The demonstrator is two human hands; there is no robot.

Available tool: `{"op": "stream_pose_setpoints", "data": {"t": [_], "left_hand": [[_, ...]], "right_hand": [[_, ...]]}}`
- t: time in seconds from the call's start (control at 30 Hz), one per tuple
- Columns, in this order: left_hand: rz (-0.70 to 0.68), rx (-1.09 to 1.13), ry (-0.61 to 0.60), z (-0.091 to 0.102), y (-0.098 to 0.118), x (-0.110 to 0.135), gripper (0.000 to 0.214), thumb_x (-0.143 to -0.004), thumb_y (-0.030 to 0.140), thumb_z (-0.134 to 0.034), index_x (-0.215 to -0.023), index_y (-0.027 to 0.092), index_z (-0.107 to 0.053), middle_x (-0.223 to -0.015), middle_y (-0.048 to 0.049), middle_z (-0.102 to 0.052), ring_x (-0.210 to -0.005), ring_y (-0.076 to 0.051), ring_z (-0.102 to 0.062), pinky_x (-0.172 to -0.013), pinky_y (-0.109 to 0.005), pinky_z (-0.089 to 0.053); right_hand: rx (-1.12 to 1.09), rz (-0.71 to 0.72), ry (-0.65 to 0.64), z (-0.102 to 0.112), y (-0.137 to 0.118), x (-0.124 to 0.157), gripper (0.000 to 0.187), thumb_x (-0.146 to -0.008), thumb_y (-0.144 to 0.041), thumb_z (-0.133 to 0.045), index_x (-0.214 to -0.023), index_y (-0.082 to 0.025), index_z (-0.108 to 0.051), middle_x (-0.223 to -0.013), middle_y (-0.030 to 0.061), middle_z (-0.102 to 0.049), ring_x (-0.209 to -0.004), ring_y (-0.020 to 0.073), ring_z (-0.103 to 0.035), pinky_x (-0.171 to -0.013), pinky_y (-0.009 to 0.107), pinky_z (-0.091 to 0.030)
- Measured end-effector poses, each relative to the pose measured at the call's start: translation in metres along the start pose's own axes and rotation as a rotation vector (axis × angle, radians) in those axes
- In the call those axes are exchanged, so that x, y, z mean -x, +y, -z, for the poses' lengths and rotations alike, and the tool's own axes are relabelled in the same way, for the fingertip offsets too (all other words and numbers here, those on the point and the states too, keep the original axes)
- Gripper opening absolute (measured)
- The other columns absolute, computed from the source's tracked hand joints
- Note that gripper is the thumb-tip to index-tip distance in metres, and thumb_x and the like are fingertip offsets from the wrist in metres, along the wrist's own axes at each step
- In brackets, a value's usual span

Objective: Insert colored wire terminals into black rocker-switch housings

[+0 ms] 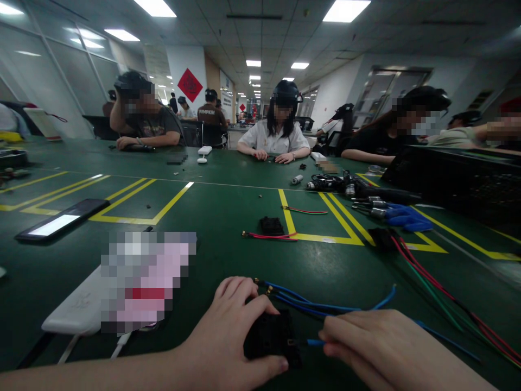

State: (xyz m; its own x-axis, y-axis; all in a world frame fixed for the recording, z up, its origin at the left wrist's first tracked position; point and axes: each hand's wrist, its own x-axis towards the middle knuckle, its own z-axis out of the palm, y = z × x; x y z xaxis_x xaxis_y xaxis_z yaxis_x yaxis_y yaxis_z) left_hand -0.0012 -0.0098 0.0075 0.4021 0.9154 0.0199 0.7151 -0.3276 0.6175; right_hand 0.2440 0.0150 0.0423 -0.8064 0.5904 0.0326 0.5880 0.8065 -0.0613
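My left hand (pixel 240 331) is closed round a black plastic connector block (pixel 271 339) on the green table, thumb at its near side and fingers at its far side. My right hand (pixel 362 345) pinches a blue wire (pixel 315 342) just right of the block. The wire's metal end lies at the block's right edge; whether it sits inside a slot I cannot tell. Behind both hands lie several more blue wires (pixel 309 298) with brass-coloured terminals, their tips close to my left fingers.
A smaller black block (pixel 272 225) and red wires (pixel 271 237) lie farther back. Left are a phone (pixel 63 217) and a white power bank (pixel 77 304) with cables. Blue-handled pliers (pixel 407 217), a black connector (pixel 382 239) with red and green wires, and a dark case (pixel 456 179) are right. People sit opposite.
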Motion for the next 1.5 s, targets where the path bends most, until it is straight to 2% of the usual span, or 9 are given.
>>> {"op": "stream_pose_setpoints", "data": {"t": [0.5, 0.73, 1.1, 1.5], "left_hand": [[-0.010, -0.014, -0.031, 0.0007, 0.0012, -0.0013, 0.043, -0.070, 0.031, -0.084, -0.108, 0.025, -0.064, -0.112, -0.0067, -0.054, -0.114, -0.035, -0.045, -0.101, -0.056, -0.036], [-0.008, -0.009, -0.041, 0.0000, -0.0005, -0.0010, 0.045, -0.070, 0.031, -0.085, -0.109, 0.025, -0.064, -0.113, -0.0067, -0.054, -0.116, -0.035, -0.045, -0.101, -0.056, -0.035], [0.008, -0.008, -0.043, 0.0009, 0.0015, -0.0010, 0.045, -0.069, 0.031, -0.085, -0.108, 0.024, -0.064, -0.112, -0.0062, -0.054, -0.115, -0.035, -0.045, -0.101, -0.057, -0.035], [0.011, -0.015, -0.051, 0.0011, 0.0012, -0.0011, 0.045, -0.069, 0.032, -0.084, -0.109, 0.024, -0.065, -0.111, -0.0065, -0.054, -0.114, -0.035, -0.045, -0.101, -0.056, -0.036]], "right_hand": [[-0.042, -0.005, 0.014, -0.0049, -0.0008, -0.0016, 0.021, -0.080, -0.004, -0.066, -0.077, -0.023, -0.060, -0.067, -0.0055, -0.069, -0.054, 0.0152, -0.067, -0.045, 0.023, -0.049], [-0.028, 0.007, 0.047, -0.0008, -0.0008, -0.0018, 0.022, -0.080, -0.003, -0.067, -0.075, -0.023, -0.060, -0.067, -0.0055, -0.070, -0.054, 0.0152, -0.068, -0.044, 0.024, -0.048], [-0.077, -0.069, -0.067, 0.0010, -0.0011, -0.0037, 0.020, -0.084, -0.003, -0.062, -0.081, -0.023, -0.063, -0.075, -0.0032, -0.073, -0.063, 0.0173, -0.072, -0.052, 0.024, -0.053], [-0.051, -0.031, -0.010, 0.0005, -0.0018, -0.0034, 0.022, -0.082, -0.002, -0.064, -0.078, -0.023, -0.061, -0.072, -0.0043, -0.071, -0.060, 0.0151, -0.070, -0.049, 0.021, -0.050]]}}
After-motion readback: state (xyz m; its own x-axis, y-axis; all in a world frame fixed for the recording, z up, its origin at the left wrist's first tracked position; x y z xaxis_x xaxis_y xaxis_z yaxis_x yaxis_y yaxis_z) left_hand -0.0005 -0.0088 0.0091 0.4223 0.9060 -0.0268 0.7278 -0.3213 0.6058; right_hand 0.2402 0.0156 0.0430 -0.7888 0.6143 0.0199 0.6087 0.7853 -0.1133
